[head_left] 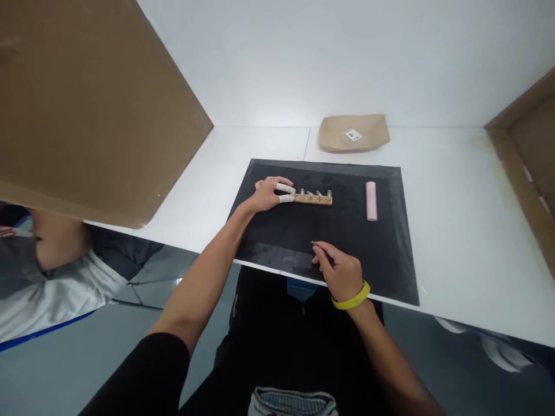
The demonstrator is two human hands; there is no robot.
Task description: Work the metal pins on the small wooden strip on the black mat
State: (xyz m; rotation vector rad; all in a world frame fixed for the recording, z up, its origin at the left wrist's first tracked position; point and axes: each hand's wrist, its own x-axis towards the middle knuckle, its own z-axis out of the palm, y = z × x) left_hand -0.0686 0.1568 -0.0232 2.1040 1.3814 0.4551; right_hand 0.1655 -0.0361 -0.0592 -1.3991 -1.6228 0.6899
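My left hand (267, 195) has white wraps on two fingers, pinched at the left end of a narrow wooden strip (314, 200). Along the strip stands a row of several small silvery or clear pieces (318, 195), some upright and some tilted; their kind is too small to make out. Nearer to me, above the front part of the black mat (277, 222), my right hand (340, 270) is closed, with a tiny silvery piece (313, 242) showing at its fingertips. A yellow band circles the right wrist.
A pink cylinder (372, 201) lies on the mat's right side. Behind the mat, a cardboard tray (332, 141) holds a small labelled clear packet (353, 135). Tall cardboard (95, 110) rises at the left, more cardboard (515, 156) at the right. Another person's arm (58, 240) shows at far left.
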